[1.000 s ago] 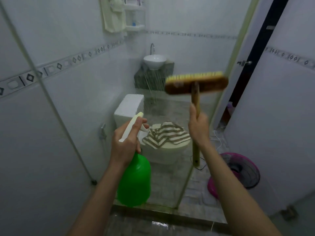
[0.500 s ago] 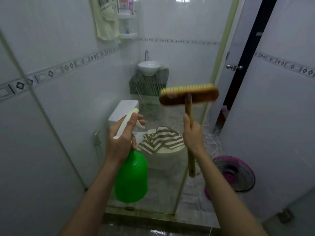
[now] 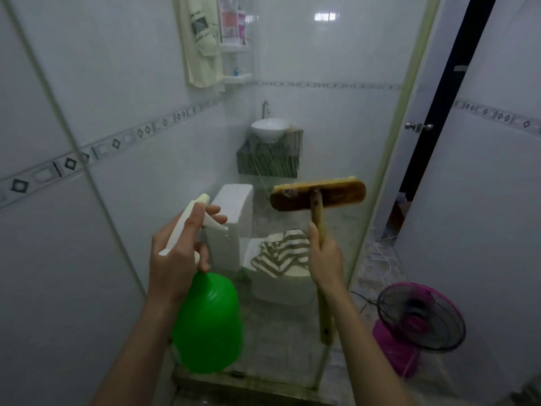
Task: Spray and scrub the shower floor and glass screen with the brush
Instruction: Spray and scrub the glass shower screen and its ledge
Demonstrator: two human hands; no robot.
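Observation:
My left hand (image 3: 178, 256) grips a green spray bottle (image 3: 208, 323) by its white trigger head, nozzle aimed at the glass screen (image 3: 336, 118) in front of me. My right hand (image 3: 326, 260) holds the wooden handle of a scrub brush (image 3: 317, 192). The brush head is raised about chest high, bristles facing the glass near the screen's right frame. Streaks of liquid run down the glass above the brush. The wet shower floor (image 3: 187, 398) shows at the bottom edge.
Behind the glass stand a white toilet (image 3: 234, 209) with a striped cloth (image 3: 282, 252) on its lid and a small basin (image 3: 270, 129). A pink floor fan (image 3: 418, 323) sits at the right by the open door (image 3: 456, 92). A towel (image 3: 202, 42) hangs at the upper left.
The brush head has slid down the glass, from level with the basin stand to level with the toilet tank. My view has tilted up. The spray bottle stays in my left hand.

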